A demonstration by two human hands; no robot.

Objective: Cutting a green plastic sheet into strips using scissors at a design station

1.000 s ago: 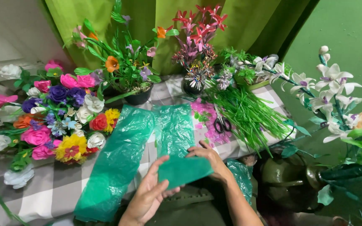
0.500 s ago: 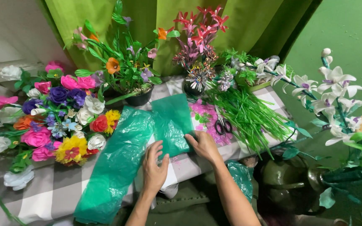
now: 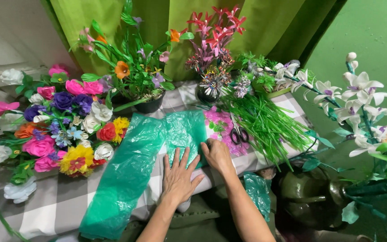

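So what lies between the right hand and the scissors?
In the head view, only pink petal pieces on the checked cloth lie between the right hand and the scissors.

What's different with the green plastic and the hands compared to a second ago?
The left hand and right hand were lifting a folded end of the green plastic sheet near the table edge; they have since laid it down and moved forward, and now both press flat on it. The scissors, flowers and checked tablecloth are unchanged.
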